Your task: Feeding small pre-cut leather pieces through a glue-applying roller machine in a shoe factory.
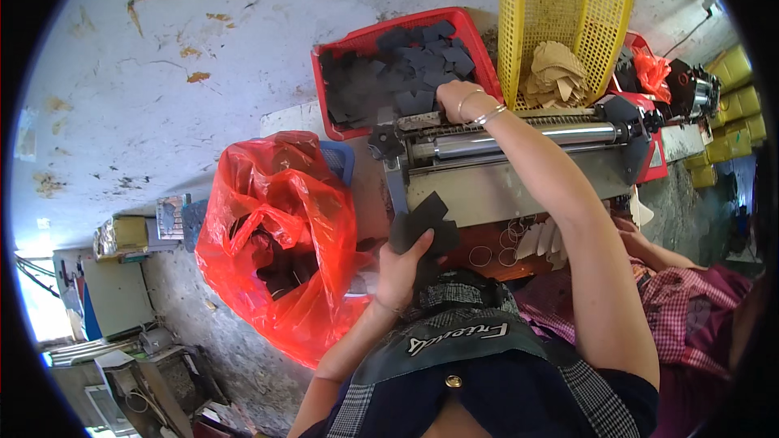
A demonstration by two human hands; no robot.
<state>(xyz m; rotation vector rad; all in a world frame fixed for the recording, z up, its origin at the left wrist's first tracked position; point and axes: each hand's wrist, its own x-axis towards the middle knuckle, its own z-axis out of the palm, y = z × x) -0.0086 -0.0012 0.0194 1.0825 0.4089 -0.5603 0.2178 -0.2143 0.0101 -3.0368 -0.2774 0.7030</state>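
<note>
My left hand [399, 276] is closed around a stack of flat black pieces [423, 227], with the thumb lying on top of them. It is held low in front of my apron, to the right of an open red plastic bag [280, 227] with dark pieces inside. My right hand [464, 103], with bangles on the wrist, reaches across a roller machine [519, 139]. Its fingers are curled at the near right edge of a red basket [319, 85] heaped with similar black pieces [398, 61]. What the fingertips hold, if anything, is hidden.
A yellow mesh basket [509, 24] with tan cut pieces [556, 71] stands behind the machine. A blue basket [338, 158] is partly behind the red bag. Another person's hand [635, 241] is at the right, beside white pieces [542, 239]. Yellow containers [734, 105] are stacked far right.
</note>
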